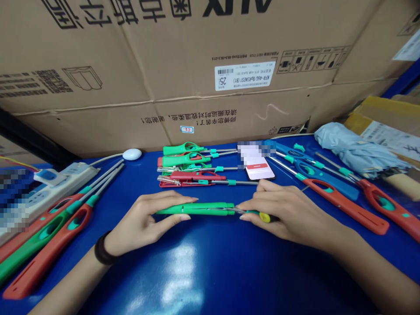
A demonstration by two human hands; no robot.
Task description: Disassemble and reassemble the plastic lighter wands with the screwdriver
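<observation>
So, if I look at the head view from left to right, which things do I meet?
White power strip, left hand, held green casing, right hand, light-blue cloth bundle.

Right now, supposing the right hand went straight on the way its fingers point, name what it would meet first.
Most likely the green casing held by the left hand, its end lying just ahead of the right hand, though depth is unclear.
</observation>
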